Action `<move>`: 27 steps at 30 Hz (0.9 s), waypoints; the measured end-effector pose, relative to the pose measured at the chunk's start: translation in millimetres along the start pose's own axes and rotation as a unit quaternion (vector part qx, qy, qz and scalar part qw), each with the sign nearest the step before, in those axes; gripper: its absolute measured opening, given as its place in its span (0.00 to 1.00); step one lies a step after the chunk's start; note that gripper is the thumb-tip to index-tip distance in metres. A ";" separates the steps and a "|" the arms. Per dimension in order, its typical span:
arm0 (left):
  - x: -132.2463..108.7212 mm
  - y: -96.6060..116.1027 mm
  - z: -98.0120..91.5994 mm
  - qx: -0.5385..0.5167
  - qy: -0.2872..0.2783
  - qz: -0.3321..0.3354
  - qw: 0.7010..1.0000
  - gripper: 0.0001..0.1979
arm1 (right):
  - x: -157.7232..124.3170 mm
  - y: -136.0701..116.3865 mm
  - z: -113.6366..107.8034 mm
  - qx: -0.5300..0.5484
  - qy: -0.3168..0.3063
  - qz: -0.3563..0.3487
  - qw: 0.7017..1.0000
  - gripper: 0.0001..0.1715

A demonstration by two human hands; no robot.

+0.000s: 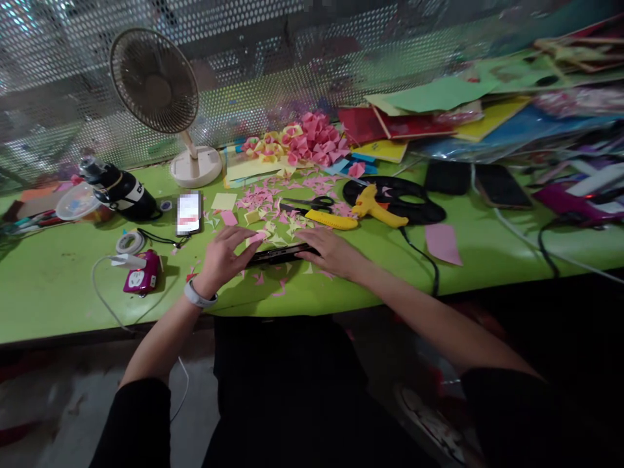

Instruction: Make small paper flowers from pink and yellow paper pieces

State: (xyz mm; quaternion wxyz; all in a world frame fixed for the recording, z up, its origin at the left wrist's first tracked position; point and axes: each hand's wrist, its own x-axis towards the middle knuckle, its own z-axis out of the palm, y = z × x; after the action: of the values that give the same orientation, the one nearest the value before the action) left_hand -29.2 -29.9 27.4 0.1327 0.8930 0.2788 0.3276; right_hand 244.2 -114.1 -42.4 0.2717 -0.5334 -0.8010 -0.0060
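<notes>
Both of my hands are on a slim, long black object (279, 254) near the front of the green table. Its exact kind I cannot make out. My left hand (228, 252) is closed at its left end, with a pale band on the wrist. At the other end, my right hand (332, 252) grips with the thumb in front and the fingers behind. Cut scraps of pink and pale yellow paper (266, 198) lie around and behind the object. Just beyond my right hand are a yellow utility knife (331, 220), black scissors (319, 201) and a yellow glue gun (376, 207).
Folded pink paper flowers (319, 140) are heaped at the back. On the left stand a fan (195, 166), a black bottle (124, 192), a lit phone (188, 213) and a purple power adapter (142, 274) with a white cable. Paper sheets (433, 97) and cables lie right.
</notes>
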 end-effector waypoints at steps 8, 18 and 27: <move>17.5 -25.0 11.8 -0.005 0.148 0.055 0.987 0.12 | -8.0 14.1 -9.8 0.047 0.218 0.087 0.971 0.16; 6.5 -39.3 13.8 -0.043 0.197 0.023 0.979 0.24 | -11.3 3.8 -14.5 0.037 0.251 0.025 0.967 0.11; 7.4 -34.7 10.2 -0.040 0.218 0.044 0.974 0.26 | -15.2 2.7 -20.1 0.016 0.252 0.081 0.964 0.15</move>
State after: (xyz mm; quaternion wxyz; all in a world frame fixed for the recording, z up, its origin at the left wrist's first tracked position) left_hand -32.1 1.9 9.0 0.0898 0.8056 0.2479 0.5305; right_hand 259.4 -131.9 -32.7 0.4727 -0.5737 -0.6605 -0.1054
